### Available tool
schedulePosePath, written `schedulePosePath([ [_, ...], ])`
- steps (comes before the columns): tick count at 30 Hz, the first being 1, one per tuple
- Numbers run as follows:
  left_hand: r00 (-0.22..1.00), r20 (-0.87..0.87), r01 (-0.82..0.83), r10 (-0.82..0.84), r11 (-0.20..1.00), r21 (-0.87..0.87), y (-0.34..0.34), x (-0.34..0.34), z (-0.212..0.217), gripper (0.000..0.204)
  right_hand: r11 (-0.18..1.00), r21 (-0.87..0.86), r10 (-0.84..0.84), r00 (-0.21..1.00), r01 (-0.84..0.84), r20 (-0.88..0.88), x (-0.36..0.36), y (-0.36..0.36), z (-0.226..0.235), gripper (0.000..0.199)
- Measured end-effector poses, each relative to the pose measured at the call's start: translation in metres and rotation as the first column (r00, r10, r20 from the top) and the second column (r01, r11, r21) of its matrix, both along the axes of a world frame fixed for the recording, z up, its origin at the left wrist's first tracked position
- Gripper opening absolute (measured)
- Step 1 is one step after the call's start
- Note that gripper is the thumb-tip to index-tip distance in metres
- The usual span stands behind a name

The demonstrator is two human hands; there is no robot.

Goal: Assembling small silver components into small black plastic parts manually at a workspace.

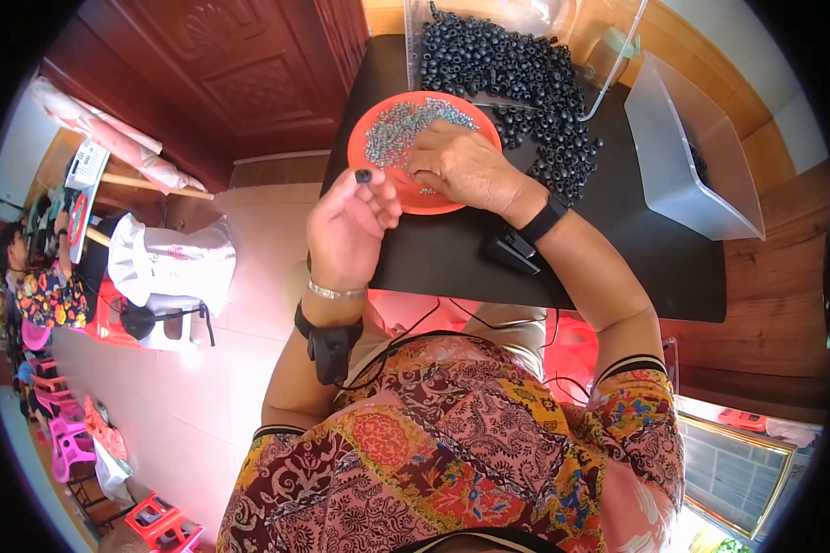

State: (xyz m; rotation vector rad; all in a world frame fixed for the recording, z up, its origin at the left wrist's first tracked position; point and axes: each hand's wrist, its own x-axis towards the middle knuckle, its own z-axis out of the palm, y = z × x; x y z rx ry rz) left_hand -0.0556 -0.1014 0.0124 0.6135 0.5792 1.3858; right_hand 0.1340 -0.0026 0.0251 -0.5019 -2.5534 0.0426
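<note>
- On the matte black worktop [452,258] sits a round orange plastic dish [378,129], shallow and smooth, with a loose mound of small silvery metal bits [406,124] that glint in the light.
- Behind the dish, a heap of small black ring-shaped beads [516,74], dull and rubbery-looking, spills from a clear plastic tub [609,55] onto the worktop.
- At the right edge stands a translucent grey rectangular plastic bin [682,157], tilted in view, with a few dark pieces inside.
- Left hand [346,226] is raised just off the worktop's near-left edge, palm toward the camera; its grip is narrow, thumb and forefinger pinched on 1 small black ring bead [363,175] held beside the dish rim.
- Right hand [466,170] lies palm down over the dish, fingers curled into the silvery bits; whether its grip encloses any of them cannot be told.
- Both wrists carry black bands; the left also wears a thin silver bracelet [337,292].
</note>
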Motion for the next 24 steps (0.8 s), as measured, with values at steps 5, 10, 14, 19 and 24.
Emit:
schedulePosePath([
  [5,0.998,0.059,0.003,-0.007,0.997,0.077,-0.01,0.003,-0.024,0.025,0.998,-0.017,-0.056,0.998,0.056,0.018,0.0,0.002,-0.004,0.009],
  [10,0.997,0.071,0.006,-0.01,0.998,0.063,-0.015,0.009,-0.03,0.026,0.997,0.012,-0.082,0.996,0.082,0.016,0.003,0.006,-0.005,0.006],
  [14,0.995,0.086,0.043,-0.049,0.996,0.072,-0.012,0.008,-0.033,0.023,0.992,-0.078,-0.103,0.994,0.1,-0.036,0.006,0.01,-0.005,0.005],
  [19,0.994,0.086,0.062,-0.07,0.994,0.086,-0.011,0.008,-0.035,0.024,0.98,0.012,-0.197,0.978,0.197,0.067,0.013,0.008,0.001,0.006],
  [24,0.997,0.057,0.051,-0.057,0.993,0.104,-0.011,0.009,-0.037,0.027,0.972,-0.072,-0.224,0.974,0.223,-0.013,0.018,0.005,0.009,0.008],
])
